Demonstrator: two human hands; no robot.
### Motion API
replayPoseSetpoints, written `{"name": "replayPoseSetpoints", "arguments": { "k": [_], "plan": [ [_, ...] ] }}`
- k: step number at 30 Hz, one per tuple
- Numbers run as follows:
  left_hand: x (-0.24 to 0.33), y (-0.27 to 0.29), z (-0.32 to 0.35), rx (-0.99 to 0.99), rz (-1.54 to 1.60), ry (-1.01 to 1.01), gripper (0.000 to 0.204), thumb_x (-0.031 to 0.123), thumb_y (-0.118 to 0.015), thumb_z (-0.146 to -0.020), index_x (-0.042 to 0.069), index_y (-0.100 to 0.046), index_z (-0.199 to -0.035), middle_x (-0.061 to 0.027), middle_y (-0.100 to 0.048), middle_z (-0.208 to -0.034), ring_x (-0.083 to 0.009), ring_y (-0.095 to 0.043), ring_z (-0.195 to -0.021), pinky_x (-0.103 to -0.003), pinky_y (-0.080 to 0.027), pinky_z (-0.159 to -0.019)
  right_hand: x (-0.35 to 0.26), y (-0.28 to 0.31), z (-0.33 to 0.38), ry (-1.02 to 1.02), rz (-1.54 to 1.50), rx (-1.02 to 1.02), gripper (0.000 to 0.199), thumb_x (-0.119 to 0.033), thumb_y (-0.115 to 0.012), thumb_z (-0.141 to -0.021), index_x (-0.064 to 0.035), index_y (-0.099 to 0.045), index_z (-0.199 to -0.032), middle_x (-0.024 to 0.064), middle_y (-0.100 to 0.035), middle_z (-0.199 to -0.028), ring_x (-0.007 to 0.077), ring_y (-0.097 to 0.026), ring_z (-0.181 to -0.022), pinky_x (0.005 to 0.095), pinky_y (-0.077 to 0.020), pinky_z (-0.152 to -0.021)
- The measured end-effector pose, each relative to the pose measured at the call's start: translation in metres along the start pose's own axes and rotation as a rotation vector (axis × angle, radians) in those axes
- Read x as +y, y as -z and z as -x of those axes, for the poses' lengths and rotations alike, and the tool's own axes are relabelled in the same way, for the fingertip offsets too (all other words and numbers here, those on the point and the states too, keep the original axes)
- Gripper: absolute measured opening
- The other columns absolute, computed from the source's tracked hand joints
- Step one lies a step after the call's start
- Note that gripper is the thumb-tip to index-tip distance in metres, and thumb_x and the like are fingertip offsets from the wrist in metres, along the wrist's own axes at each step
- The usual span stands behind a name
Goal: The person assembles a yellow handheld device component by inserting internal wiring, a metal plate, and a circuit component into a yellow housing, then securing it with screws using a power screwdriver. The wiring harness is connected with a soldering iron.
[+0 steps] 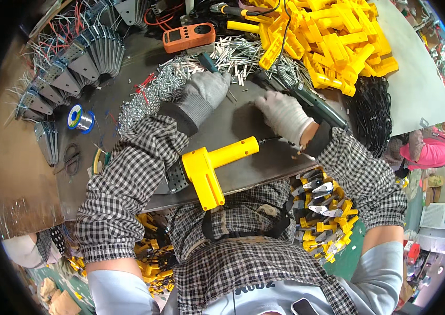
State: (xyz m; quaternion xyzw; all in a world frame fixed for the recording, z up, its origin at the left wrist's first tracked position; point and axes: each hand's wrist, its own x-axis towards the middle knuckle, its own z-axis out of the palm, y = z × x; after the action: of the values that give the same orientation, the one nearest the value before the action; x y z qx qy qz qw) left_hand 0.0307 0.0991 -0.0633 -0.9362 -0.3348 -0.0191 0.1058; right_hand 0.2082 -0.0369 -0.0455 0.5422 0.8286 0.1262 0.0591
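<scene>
Yellow plastic dominated my view: a pistol-shaped yellow housing (213,169) lay on the steel worktable (243,118) near its front edge, between my forearms and touched by neither hand. My gloved left hand (205,90) rested curled at the pile of small metal pins (233,55), though I could not tell whether it grasped any. My gloved right hand (284,115) was wrapped around a dark power screwdriver (314,105). Behind it sat a heap of yellow parts (332,37) and an orange meter (188,37).
</scene>
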Motion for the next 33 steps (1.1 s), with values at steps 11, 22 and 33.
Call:
{"name": "replayPoseSetpoints", "arguments": {
  "k": [11,22,33],
  "plan": [
    [-0.026,0.022,0.032,0.227,0.417,0.097,0.019,0.009,-0.059,-0.081,0.009,-0.066,-0.098,-0.0131,-0.067,-0.092,-0.0303,-0.067,-0.087,-0.04,-0.054,-0.077,-0.018,0.012,-0.089,-0.444,-0.208,-0.09,0.015,-0.009,-0.061,-0.081,-0.0025,-0.073,-0.087,0.0197,-0.07,-0.087,0.0334,-0.07,-0.085,0.0423,-0.0563,-0.074],
    [0.035,0.084,0.239,0.345,0.993,0.209,0.014,-0.004,-0.068,-0.08,-0.001,-0.065,-0.094,-0.0088,-0.064,-0.089,-0.0164,-0.061,-0.077,-0.027,-0.049,-0.071,0.02,0.0,-0.052,-0.43,-0.384,0.199,0.019,-0.024,-0.065,-0.081,-0.0101,-0.071,-0.092,0.0143,-0.069,-0.082,0.0352,-0.066,-0.081,0.0444,-0.0514,-0.076],
    [0.057,0.076,0.257,0.322,1.001,0.313,0.016,0.0,-0.072,-0.078,0.002,-0.067,-0.093,-0.0091,-0.066,-0.09,-0.0219,-0.065,-0.084,-0.032,-0.051,-0.074,0.018,-0.013,-0.038,0.067,-0.165,0.091,0.024,-0.013,-0.065,-0.079,-0.0112,-0.064,-0.103,0.0107,-0.06,-0.094,0.0322,-0.062,-0.092,0.0404,-0.0517,-0.082]
  ]
}}
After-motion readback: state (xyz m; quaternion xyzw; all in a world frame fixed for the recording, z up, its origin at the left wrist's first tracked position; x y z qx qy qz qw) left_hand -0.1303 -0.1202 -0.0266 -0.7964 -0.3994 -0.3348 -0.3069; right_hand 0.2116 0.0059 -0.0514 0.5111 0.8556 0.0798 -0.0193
